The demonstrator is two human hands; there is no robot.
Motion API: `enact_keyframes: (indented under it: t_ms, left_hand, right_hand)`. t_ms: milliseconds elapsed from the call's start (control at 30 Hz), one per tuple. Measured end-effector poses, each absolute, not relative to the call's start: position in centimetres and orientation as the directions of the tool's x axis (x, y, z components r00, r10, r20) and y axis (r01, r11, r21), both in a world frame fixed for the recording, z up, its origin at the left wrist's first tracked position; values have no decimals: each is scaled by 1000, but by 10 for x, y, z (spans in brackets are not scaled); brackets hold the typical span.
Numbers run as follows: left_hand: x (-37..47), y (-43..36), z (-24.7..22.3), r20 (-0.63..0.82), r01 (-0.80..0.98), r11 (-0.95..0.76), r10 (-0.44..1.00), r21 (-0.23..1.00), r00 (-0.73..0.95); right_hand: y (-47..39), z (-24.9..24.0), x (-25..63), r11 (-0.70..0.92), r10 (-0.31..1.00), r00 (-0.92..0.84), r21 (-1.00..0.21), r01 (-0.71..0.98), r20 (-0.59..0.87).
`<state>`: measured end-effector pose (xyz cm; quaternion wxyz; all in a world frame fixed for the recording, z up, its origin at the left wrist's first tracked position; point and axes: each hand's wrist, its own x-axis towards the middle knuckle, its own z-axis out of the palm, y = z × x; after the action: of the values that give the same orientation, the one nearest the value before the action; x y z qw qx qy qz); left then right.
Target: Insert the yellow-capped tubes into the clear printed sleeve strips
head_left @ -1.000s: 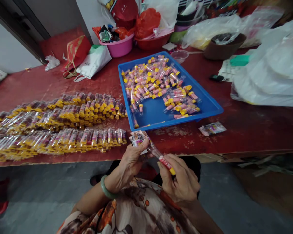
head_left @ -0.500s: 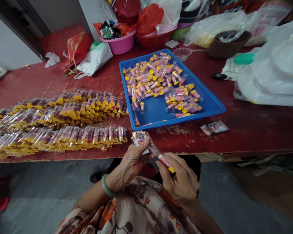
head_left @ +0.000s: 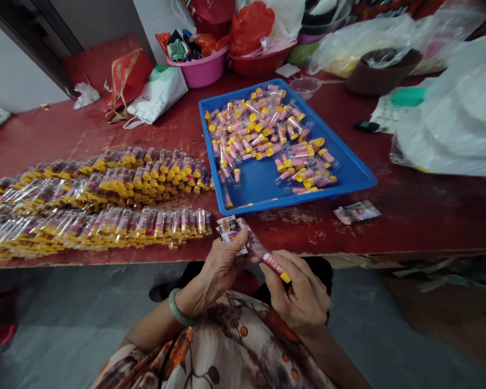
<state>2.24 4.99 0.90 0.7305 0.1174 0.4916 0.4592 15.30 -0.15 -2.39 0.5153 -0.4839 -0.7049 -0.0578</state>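
My left hand (head_left: 221, 262), a green bangle at its wrist, is closed on small printed slips (head_left: 227, 228), with the thumb pressed on top. My right hand (head_left: 302, 294) grips a clear tube with pink contents (head_left: 273, 263) and a yellow cap between thumb and fingers. Its clear end slants up towards my left thumb; whether the left fingers also hold it is hard to tell. Beyond my hands, a blue tray (head_left: 247, 186) bears many similar tubes (head_left: 263, 127) lying loose. More yellow-capped tubes (head_left: 162, 224), with dark, printed insides, are stacked in rows to the left.
On the red table (head_left: 409, 227), a few printed slips (head_left: 356, 212) lie right of the tray. A large white plastic bag (head_left: 453, 119) stands at the right. Farther back are a pink basin (head_left: 198, 70), a brown container (head_left: 383, 75) and a white bag (head_left: 160, 97).
Both hands keep nearly the same pose and grip. The printed slips in my left hand have tilted slightly, and the whole view has shifted a little.
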Motion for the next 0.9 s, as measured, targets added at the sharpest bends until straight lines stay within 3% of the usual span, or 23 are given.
enact_keyframes:
  t_ms: [133, 333, 400, 467, 567, 767, 900]
  left_hand:
    - [23, 49, 3, -587, -567, 510, 807, 647, 56]
    - [26, 44, 1, -553, -586, 458, 833, 668, 22]
    - [24, 44, 2, -540, -594, 456, 840, 662, 43]
    - [21, 45, 4, -530, -601, 456, 846, 656, 63]
    - [17, 45, 6, -549, -594, 497, 829, 632, 110]
    - [17, 40, 11, -558, -526, 599, 789, 604, 257]
    - [19, 37, 16, -537, -481, 608, 791, 632, 294]
  right_hand:
    - [-3, -28, 152, 499, 575, -92, -260, 827, 813]
    - [-5, -31, 147, 487, 562, -88, -243, 839, 822]
    - [-4, -26, 148, 542, 618, -101, -329, 773, 780]
    - [-4, -20, 150, 598, 707, -131, -490, 634, 694]
    - [-4, -13, 154, 584, 797, -176, -663, 468, 578]
    - [4, -18, 155, 389, 888, 123, -867, 312, 443]
    - [9, -15, 153, 277, 919, 219, -932, 235, 329]
